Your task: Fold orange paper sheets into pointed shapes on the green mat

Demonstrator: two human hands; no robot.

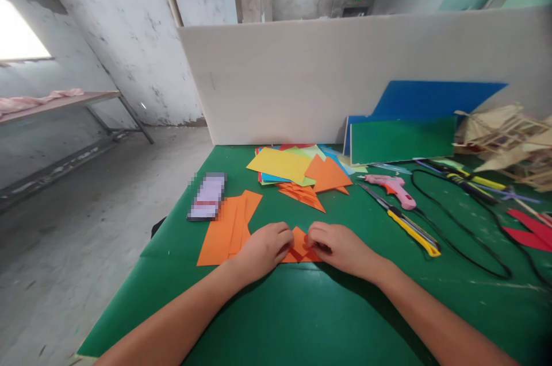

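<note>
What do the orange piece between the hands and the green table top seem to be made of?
Orange piece: thin matte paper, probably; it shows sharp folds between the left hand and right hand. Table top: smooth green sheet, perhaps plastic or painted board; faint sheen and scuffs.

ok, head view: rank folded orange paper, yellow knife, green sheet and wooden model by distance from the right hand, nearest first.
1. folded orange paper: at the fingertips of the right hand, touching.
2. yellow knife: lying just to its right.
3. green sheet: propped up at the back, right of centre.
4. wooden model: far right, back corner.
</note>
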